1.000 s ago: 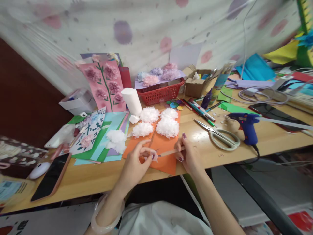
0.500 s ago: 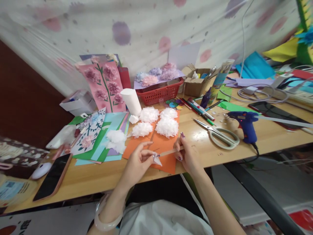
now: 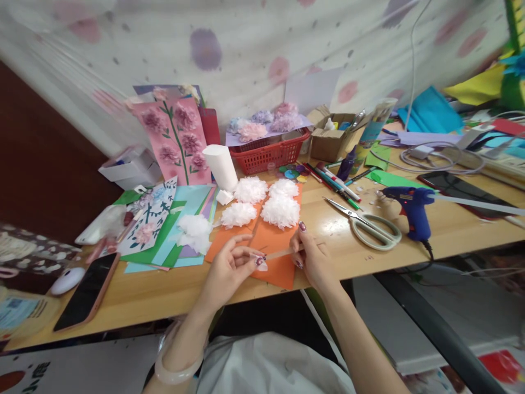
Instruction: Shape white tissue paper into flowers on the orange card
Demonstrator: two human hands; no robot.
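My left hand pinches the left end of a thin pale strip, where a small white backing flap sticks out. My right hand pinches the strip's right end. Both hands hover just over the near edge of an orange paper sheet on the wooden table. Several white tissue flowers lie on the orange sheet just beyond my fingers. A pale bangle sits on my left wrist.
Scissors and a blue glue gun lie right of my hands. Pens, a red basket, a cardboard box and a white roll stand behind. A phone and white mouse lie at left.
My hands have shifted slightly up and left with the strip. The white flap at its left end, sticking out half a second ago, now lies closer under my left fingertips.
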